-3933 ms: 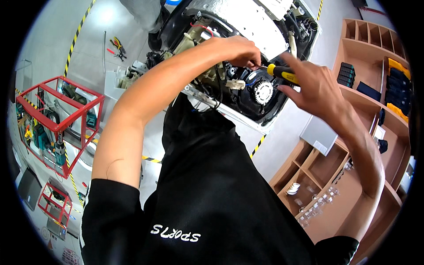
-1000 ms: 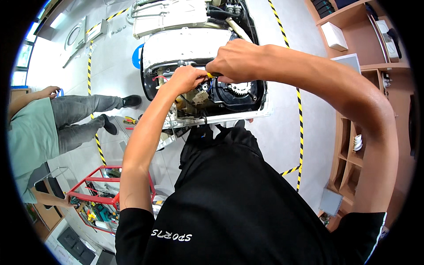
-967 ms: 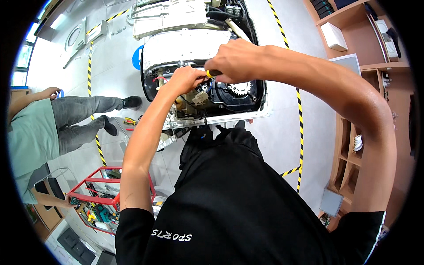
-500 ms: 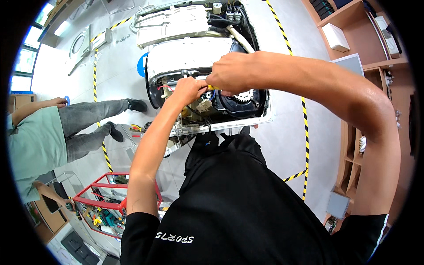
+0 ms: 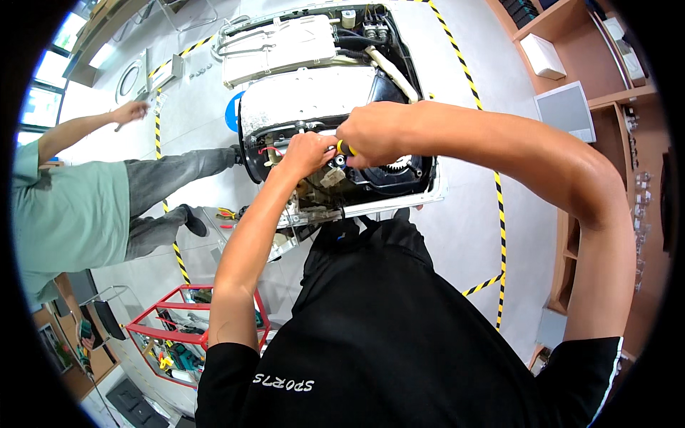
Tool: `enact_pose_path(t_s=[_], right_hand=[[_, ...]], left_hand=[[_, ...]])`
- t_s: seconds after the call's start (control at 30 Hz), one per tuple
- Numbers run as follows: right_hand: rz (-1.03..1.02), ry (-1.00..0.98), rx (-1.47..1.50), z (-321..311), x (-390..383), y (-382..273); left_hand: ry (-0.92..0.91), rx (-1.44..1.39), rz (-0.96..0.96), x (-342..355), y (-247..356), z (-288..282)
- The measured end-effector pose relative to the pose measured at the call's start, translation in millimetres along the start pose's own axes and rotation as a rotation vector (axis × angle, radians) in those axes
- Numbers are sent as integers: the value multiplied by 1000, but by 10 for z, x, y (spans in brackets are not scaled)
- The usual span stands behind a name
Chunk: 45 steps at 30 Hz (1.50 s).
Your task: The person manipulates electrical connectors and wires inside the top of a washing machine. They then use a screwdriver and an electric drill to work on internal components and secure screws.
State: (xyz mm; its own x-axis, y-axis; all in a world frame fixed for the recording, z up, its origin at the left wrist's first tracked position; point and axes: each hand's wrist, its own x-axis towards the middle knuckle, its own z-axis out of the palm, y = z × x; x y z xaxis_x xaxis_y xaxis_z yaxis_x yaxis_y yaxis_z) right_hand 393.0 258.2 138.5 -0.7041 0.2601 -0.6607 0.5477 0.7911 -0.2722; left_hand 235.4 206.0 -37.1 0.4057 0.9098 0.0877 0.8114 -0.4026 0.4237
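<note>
At the left of the frame, a person in a pale green shirt [image 5: 78, 214] stands beyond striped floor tape [image 5: 158, 128]; below is a red rack [image 5: 168, 333] of tools. Wooden shelves [image 5: 584, 60] line the right edge. Upper centre, an opened white-and-black machine [image 5: 307, 100] lies on the floor, its white gear [image 5: 399, 163] partly hidden by the right hand [image 5: 374, 135]. That hand closes around a yellow screwdriver [image 5: 345, 148], mostly covered, its visible part at the fingers' left side. The left hand [image 5: 308, 153] bends close beside it; its grip cannot be told.
</note>
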Motion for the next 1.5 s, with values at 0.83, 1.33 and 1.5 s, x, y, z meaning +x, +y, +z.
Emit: enact_pose_path(t_s=[0.83, 1.33, 1.5], right_hand=[[-117, 738, -22, 510, -159, 218], [598, 1600, 2011, 2300, -1655, 984], [919, 1522, 2360, 3630, -1704, 1013]], left_hand=[[278, -339, -382, -298, 418, -242], [279, -1696, -1030, -997, 1133, -212], [266, -1867, -923, -937, 1151, -112]])
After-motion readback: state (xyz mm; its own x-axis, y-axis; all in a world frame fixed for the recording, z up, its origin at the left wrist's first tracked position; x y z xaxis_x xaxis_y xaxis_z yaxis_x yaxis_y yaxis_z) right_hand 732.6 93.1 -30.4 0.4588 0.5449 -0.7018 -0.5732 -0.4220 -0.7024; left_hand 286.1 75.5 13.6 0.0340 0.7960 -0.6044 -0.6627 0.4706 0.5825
